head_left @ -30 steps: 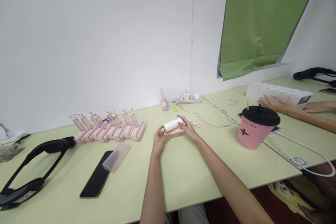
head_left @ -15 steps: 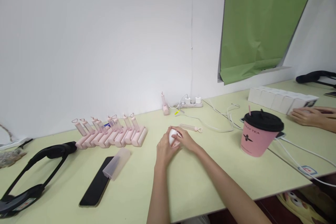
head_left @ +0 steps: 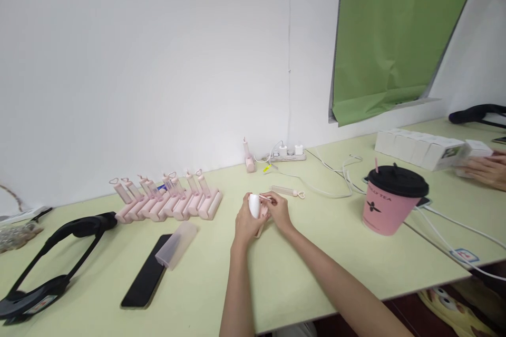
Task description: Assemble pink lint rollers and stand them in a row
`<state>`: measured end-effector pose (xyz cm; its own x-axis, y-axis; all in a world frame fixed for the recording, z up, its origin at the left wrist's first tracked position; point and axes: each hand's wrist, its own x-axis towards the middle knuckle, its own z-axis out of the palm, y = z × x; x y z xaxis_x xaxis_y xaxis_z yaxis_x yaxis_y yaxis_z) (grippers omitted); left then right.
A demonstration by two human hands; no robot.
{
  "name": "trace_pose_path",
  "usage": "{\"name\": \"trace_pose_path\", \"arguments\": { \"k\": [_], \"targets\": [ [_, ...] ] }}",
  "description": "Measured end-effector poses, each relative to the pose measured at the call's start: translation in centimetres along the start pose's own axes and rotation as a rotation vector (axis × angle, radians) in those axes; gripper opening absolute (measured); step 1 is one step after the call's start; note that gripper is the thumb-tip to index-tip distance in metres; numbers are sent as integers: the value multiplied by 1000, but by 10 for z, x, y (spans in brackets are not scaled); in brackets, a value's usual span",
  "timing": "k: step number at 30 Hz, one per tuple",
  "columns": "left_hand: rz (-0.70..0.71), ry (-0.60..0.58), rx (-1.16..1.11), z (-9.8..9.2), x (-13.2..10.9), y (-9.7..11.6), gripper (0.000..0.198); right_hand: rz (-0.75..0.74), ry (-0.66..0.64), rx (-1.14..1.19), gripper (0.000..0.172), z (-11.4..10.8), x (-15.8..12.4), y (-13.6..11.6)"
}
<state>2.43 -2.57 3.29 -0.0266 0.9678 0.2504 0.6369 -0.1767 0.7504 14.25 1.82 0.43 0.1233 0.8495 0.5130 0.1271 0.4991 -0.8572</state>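
Counter (head_left: 280,284) of pale green colour lies under both my hands. My left hand (head_left: 245,221) is curled around a white rounded cylinder (head_left: 254,206), which is held almost upright. My right hand (head_left: 280,214) has its fingertips drawn narrow just beside this cylinder, close to a pink plastic part (head_left: 263,213); whether they grip it, I cannot tell. Behind my right hand lies a clear tube (head_left: 283,190) with a heart-shaped loop (head_left: 301,195). To my left, a row of pink devices (head_left: 182,209) stands behind a translucent sleeve (head_left: 177,245), which rests partly on a black smartphone (head_left: 144,276).
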Motion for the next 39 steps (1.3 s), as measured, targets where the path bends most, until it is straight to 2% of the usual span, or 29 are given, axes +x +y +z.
{"name": "trace_pose_path", "arguments": {
  "k": [4, 8, 13, 17, 28, 35, 39],
  "targets": [
    [-27, -109, -207, -1, 2, -6, 72, 33, -22, 21, 17, -2, 3, 4],
    [-76, -154, -336, 3, 1, -8, 73, 85, -29, 33, 17, -3, 8, 3],
    [-79, -125, -338, 8, 0, -9, 56, 116, -61, 43, 19, -4, 10, 4],
    [-111, -135, -335, 10, 1, -11, 56, 118, -105, 46, 21, -4, 10, 6],
    [-41, -273, -465, 34, 5, -1, 67, 245, 132, 254, 18, -11, 15, 17],
    [-82, -337, -398, 38, 8, 3, 71, 338, 196, 322, 18, -15, 14, 18],
    [-71, -331, -402, 39, 7, 5, 71, 371, 231, 319, 19, -16, 15, 19]
  ]
}}
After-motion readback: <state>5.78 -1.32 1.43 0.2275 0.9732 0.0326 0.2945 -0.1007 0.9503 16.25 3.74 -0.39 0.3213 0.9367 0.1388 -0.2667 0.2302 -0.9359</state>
